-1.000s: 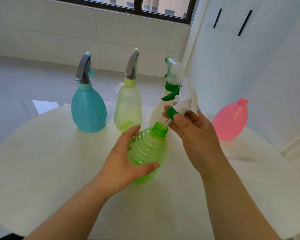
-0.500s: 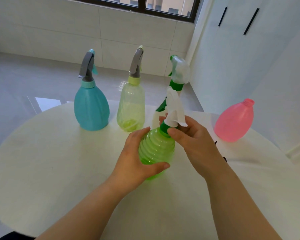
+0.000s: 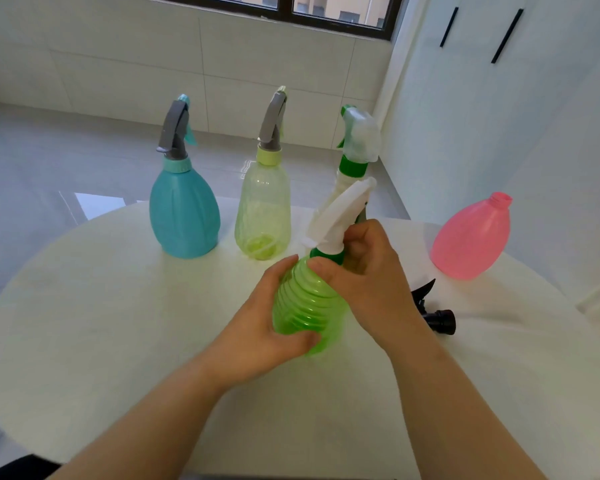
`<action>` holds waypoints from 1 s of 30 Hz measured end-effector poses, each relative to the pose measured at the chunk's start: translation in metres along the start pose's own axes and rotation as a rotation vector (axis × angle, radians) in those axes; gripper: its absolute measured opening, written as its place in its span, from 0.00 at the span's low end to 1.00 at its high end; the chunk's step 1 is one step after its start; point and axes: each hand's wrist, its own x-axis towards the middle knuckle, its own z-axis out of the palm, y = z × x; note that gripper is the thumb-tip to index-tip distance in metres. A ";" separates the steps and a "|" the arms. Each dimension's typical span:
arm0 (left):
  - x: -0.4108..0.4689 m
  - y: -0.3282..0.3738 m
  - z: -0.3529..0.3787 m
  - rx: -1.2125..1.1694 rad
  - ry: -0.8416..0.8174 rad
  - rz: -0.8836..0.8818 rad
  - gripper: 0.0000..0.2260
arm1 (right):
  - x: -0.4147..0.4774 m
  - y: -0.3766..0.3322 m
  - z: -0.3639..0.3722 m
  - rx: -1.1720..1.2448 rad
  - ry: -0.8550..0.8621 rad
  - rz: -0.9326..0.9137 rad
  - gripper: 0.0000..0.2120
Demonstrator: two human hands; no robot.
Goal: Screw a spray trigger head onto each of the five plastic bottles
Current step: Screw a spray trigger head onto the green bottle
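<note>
A round white table [image 3: 118, 306] stands before a tiled wall and a dark-framed window. On the near middle of it, the right hand's thumb and fingertips [image 3: 321, 263] are clamped on the green collar [image 3: 328, 254] at the foot of a white trigger head [image 3: 340, 213]. The right hand [image 3: 371, 282] is curled round from the right side. The left hand's fingers [image 3: 305, 339] are wrapped round the ribbed green bottle [image 3: 309, 306], and the left hand [image 3: 267, 327] holds it upright on the table.

A second ago the head hung above the open neck, with only its tube entering. Now the collar sits down on the neck and the nozzle slants up and away to the right. So seating looks done and threading is probably under way; whether the collar is tight cannot be told.

Along the far side stand a teal bottle [image 3: 184, 216], a pale yellow-green bottle [image 3: 262, 209] and a white bottle [image 3: 352, 166], each already headed. At far right the pink bottle [image 3: 471, 237] has a bare neck, and a black trigger head [image 3: 437, 313] lies near it, partly behind the right wrist. That pair seems to be the last one left.
</note>
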 end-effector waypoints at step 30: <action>0.015 0.002 0.016 0.034 -0.041 -0.097 0.45 | -0.001 0.006 -0.015 -0.079 0.050 -0.014 0.13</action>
